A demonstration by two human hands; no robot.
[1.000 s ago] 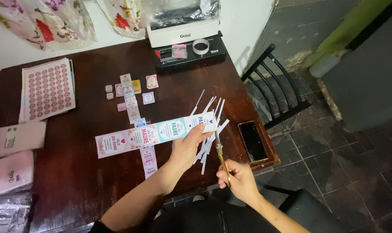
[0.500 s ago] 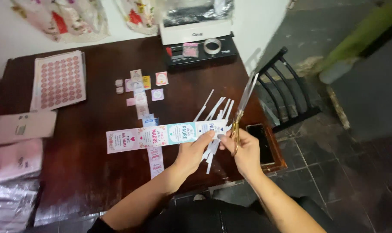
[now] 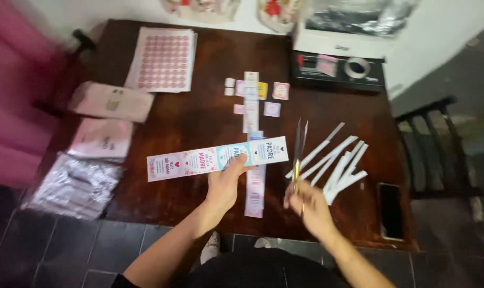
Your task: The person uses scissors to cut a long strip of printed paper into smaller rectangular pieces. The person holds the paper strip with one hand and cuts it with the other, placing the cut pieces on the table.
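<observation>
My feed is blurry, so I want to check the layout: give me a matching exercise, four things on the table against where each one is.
Things:
1. printed paper strip
2. scissors
3. sticker sheet
4. phone

Places:
A. far left of the table
B. right hand
C. near right corner
D. left hand

Pairs: 1-D, 2-B, 3-A, 4-C

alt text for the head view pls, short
Over a dark wooden table, the left hand holds a long printed paper strip level while the right hand holds open scissors beside its end. Cut white paper strips lie to the right, a sticker sheet at far left.
</observation>
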